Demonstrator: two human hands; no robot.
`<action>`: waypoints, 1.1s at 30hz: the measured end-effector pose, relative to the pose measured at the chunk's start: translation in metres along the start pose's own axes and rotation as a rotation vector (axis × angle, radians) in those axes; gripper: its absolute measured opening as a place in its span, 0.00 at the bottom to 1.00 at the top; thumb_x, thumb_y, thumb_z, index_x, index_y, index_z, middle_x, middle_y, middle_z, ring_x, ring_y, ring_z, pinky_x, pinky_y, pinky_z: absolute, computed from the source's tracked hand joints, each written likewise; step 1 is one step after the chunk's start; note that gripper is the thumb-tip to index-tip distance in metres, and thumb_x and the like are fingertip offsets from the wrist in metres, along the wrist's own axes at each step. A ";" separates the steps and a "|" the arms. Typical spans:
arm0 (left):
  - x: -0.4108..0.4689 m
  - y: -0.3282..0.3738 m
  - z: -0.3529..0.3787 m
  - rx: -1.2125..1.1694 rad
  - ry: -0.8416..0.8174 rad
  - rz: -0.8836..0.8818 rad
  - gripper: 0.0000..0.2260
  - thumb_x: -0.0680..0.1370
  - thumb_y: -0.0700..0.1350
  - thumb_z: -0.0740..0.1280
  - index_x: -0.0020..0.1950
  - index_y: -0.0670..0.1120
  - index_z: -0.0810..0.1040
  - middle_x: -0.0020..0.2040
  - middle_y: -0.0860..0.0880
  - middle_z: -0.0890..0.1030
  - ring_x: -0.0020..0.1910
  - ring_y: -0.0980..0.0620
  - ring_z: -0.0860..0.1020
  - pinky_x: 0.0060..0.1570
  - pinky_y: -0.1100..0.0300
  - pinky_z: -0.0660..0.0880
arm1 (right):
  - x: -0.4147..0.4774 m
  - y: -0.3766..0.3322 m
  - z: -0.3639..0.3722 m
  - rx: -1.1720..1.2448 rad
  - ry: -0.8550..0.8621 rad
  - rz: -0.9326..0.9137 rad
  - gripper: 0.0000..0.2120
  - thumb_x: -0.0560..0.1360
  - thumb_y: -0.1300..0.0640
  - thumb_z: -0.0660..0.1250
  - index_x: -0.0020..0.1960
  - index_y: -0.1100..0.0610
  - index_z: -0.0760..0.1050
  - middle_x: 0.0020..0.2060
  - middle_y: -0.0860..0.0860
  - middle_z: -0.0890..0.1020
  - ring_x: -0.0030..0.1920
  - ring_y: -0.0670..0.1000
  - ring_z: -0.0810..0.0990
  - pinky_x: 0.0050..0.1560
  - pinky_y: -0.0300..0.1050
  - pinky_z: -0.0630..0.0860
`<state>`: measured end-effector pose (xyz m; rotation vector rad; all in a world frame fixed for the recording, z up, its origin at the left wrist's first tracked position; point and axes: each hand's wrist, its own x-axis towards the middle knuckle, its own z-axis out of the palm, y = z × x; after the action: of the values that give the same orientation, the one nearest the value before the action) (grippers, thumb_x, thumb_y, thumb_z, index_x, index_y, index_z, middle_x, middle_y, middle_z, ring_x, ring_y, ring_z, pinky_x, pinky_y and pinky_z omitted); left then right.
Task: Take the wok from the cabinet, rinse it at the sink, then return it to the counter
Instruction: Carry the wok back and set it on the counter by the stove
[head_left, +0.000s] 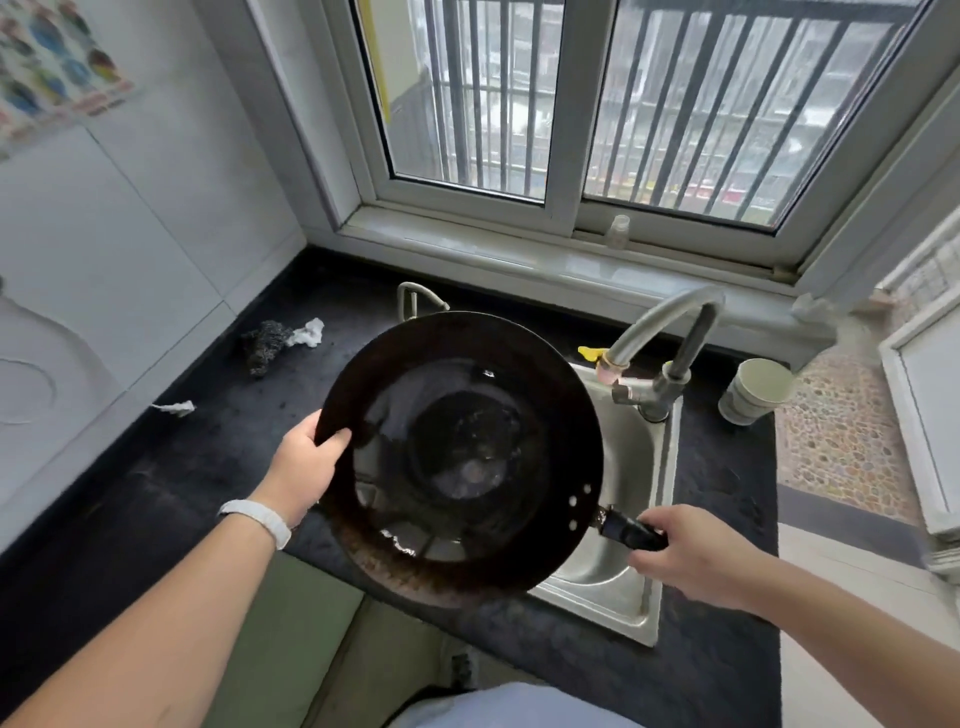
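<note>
A large black wok (462, 457) hangs in the air over the left part of the steel sink (628, 587), its inside facing me and wet, with a little water pooled near the bottom. My left hand (306, 462) grips the wok's left rim, thumb inside. My right hand (685, 556) holds the short black handle (631, 532) at the lower right. The curved metal faucet (670, 332) stands behind the sink; no water runs from it that I can see. The wok hides most of the sink basin.
The black counter (171, 499) runs left and in front of the sink. A dark steel-wool scourer (265, 340) and white paper scraps (309, 332) lie at the back left. A pale cup (756, 389) lies tipped to the faucet's right. A window (571, 104) and sill with a small bottle (618, 231) are behind.
</note>
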<state>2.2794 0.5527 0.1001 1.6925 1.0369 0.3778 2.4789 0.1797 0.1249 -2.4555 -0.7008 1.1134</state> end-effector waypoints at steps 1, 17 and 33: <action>-0.011 -0.002 0.002 0.001 0.031 -0.025 0.08 0.82 0.41 0.66 0.52 0.55 0.81 0.49 0.51 0.85 0.53 0.47 0.82 0.49 0.56 0.76 | -0.002 0.003 -0.002 0.004 -0.008 -0.011 0.05 0.69 0.52 0.69 0.39 0.53 0.78 0.23 0.47 0.74 0.22 0.46 0.72 0.27 0.43 0.68; -0.192 -0.014 -0.003 -0.278 0.424 -0.141 0.16 0.82 0.35 0.63 0.56 0.56 0.80 0.54 0.48 0.85 0.54 0.46 0.83 0.51 0.51 0.81 | -0.025 0.021 0.001 -0.217 -0.173 -0.252 0.07 0.70 0.55 0.67 0.41 0.59 0.77 0.24 0.48 0.76 0.23 0.47 0.74 0.27 0.44 0.71; -0.336 -0.132 -0.112 -0.548 0.711 -0.230 0.23 0.80 0.33 0.62 0.70 0.52 0.76 0.62 0.49 0.83 0.61 0.47 0.81 0.63 0.43 0.77 | -0.075 -0.093 0.118 -0.552 -0.234 -0.462 0.04 0.69 0.52 0.68 0.39 0.52 0.76 0.27 0.48 0.78 0.23 0.45 0.73 0.28 0.42 0.69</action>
<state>1.9517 0.3656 0.1053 0.9347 1.4500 1.0517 2.3182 0.2256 0.1418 -2.3795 -1.7441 1.1304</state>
